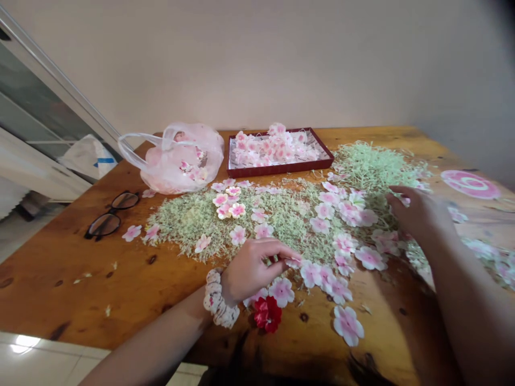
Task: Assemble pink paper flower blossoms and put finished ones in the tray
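My left hand (257, 268), with a scrunchie (219, 300) around the wrist, is closed in a pinch on a pink artificial flower (294, 262) at the front of the pile. Several pink and white flowers (281, 291) lie beneath and beside it, and a red flower (267, 314) sits just in front of the wrist. On the right, my right hand (422, 214) reaches over the heap with thumb and forefinger apart. It is next to pale green shredded filler (372, 166) and flowers; its other fingers are partly hidden.
A dark red box lid (277, 167) holding pink blossoms stands at the back. To its left is a translucent pink bag (181, 161) with flowers inside. Glasses (104, 224) lie on the wooden table (161, 279) at left. A round pink disc (470, 184) lies at far right.
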A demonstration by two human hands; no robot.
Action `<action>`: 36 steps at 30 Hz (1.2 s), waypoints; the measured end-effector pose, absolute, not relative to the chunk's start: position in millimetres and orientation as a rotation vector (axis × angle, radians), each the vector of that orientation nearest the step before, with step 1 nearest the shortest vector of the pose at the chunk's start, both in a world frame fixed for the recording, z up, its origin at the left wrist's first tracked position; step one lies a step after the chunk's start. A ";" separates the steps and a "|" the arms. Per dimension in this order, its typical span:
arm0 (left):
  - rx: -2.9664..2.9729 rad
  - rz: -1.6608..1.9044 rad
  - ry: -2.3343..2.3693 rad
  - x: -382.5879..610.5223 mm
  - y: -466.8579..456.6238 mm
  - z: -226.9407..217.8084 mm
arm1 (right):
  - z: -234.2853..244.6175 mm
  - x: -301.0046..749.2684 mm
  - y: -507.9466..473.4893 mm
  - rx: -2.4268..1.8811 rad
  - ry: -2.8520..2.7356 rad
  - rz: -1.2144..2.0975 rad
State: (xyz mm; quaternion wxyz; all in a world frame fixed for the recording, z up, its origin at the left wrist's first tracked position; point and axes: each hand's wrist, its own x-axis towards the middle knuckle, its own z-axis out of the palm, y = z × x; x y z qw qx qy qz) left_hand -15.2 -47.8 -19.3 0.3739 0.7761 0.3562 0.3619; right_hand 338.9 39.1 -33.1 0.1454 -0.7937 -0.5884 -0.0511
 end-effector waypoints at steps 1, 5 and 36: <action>1.996 0.923 0.902 -15.1 -48.0 -18.9 | -34.6 339.5 39.8 -2.288 -1.673 -0.159; 2.029 0.929 0.887 -14.4 -48.2 -17.8 | -38.6 342.5 41.1 -2.302 -1.609 -0.146; 1.815 1.086 0.620 -22.5 -45.9 -6.9 | 15.3 192.4 -36.7 -1.002 -1.905 1.343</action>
